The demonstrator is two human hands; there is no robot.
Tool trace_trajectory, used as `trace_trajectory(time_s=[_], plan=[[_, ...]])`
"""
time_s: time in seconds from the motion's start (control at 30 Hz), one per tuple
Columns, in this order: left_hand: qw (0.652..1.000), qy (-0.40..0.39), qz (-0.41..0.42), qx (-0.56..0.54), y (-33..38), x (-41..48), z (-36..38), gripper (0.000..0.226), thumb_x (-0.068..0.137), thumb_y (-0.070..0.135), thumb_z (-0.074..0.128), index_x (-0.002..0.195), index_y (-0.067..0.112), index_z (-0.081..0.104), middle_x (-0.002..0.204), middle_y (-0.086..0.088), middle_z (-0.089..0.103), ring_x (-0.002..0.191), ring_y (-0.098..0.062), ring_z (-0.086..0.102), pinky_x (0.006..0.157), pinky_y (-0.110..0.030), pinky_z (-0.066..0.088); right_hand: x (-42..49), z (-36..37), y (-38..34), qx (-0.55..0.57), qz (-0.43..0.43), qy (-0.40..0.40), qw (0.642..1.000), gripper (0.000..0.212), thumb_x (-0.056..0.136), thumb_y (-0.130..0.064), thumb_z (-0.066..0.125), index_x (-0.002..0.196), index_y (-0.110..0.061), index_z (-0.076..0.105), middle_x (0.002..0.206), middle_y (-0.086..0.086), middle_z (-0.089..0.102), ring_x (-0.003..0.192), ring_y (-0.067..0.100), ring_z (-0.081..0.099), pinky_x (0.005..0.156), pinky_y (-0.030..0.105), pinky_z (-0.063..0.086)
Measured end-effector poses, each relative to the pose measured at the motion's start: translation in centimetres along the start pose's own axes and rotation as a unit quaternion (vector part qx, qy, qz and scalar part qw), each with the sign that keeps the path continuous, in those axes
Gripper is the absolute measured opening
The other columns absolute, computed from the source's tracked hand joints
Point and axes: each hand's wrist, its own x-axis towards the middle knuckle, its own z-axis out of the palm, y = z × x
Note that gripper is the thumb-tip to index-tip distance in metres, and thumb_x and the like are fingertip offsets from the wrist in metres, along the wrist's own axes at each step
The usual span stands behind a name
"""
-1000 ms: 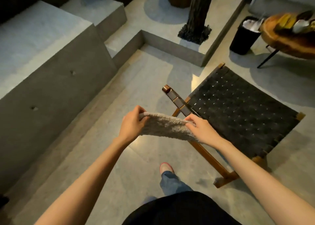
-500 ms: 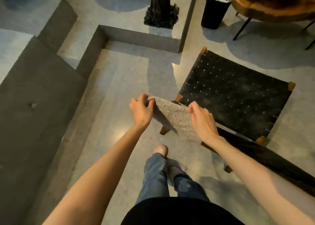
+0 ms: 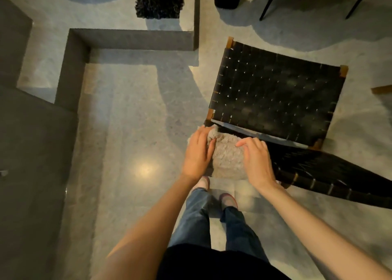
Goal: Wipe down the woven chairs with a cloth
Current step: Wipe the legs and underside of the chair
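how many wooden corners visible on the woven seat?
4, one at each corner of the seat: far-left corner, far-right corner, near-left corner, near-right corner by the backrest. None looks hidden.

Cloth [image 3: 228, 161] was stretched flat, now bunched on the woven chair [image 3: 275, 95] backrest's left end. Left hand [image 3: 198, 152] and right hand [image 3: 257, 161] closer together, gripping it.
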Motion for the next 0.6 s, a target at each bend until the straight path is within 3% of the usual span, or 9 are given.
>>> trace_trajectory(time_s=[0.1,0.17,0.27,0.43,0.53,0.6], plan=[[0.997,-0.021,-0.029,-0.068,-0.1,-1.2,0.3,0.048,0.097,0.025,0.050,0.142,0.023,0.032,0.148,0.019,0.019,0.142,-0.012,0.016,0.117,-0.035,0.022,-1.5,-0.3,0.3,-0.042,-0.019,-0.017,0.999,0.028,0.090,-0.001,0.056,0.112,-0.018,0.059,0.112,0.001,0.056,0.105,0.017,0.050,0.085,0.030,0.047],[0.999,-0.021,0.022,-0.016,-0.6,-1.8,0.2,0.061,0.090,0.012,0.063,0.143,0.014,0.032,0.148,0.013,0.014,0.145,-0.018,0.012,0.118,-0.037,0.020,-1.8,-0.7,0.7,-0.025,-0.022,-0.036,0.999,0.031,0.090,0.001,0.055,0.114,-0.019,0.058,0.113,0.000,0.053,0.107,0.014,0.049,0.085,0.026,0.045],[0.995,-0.016,0.069,0.063,-0.5,-1.4,-0.5,0.049,0.091,0.012,0.062,0.136,0.006,0.045,0.146,-0.005,0.037,0.141,-0.023,0.026,0.115,-0.044,0.028,-1.1,-1.3,1.0,-0.025,-0.039,-0.046,0.998,0.032,0.090,0.003,0.055,0.113,-0.019,0.058,0.113,0.000,0.053,0.106,0.014,0.050,0.083,0.022,0.045],[0.965,0.002,0.114,0.235,1.3,0.0,-0.7,0.025,0.092,0.014,0.053,0.108,-0.003,0.062,0.114,-0.021,0.062,0.110,-0.037,0.058,0.109,-0.049,0.034,0.3,-1.8,1.5,-0.029,-0.038,-0.066,0.997,0.031,0.090,0.000,0.057,0.112,-0.022,0.059,0.119,-0.002,0.052,0.109,0.012,0.052,0.084,0.021,0.049],[0.957,0.005,0.101,0.272,2.0,0.3,-0.6,0.022,0.095,0.013,0.048,0.102,-0.001,0.063,0.108,-0.019,0.064,0.105,-0.036,0.058,0.113,-0.048,0.027,0.1,-2.2,2.8,-0.043,-0.063,-0.076,0.994,0.032,0.089,0.000,0.058,0.113,-0.022,0.058,0.118,-0.003,0.052,0.104,0.009,0.053,0.076,0.015,0.044],[0.941,-0.017,0.086,0.327,2.7,-0.2,0.2,0.039,0.100,0.028,0.034,0.108,0.002,0.062,0.114,-0.017,0.061,0.116,-0.036,0.052,0.117,-0.048,0.014,-0.3,-2.8,4.0,-0.033,-0.059,-0.076,0.995,0.029,0.091,-0.001,0.057,0.111,-0.021,0.059,0.117,-0.003,0.053,0.102,0.008,0.054,0.075,0.017,0.045]])
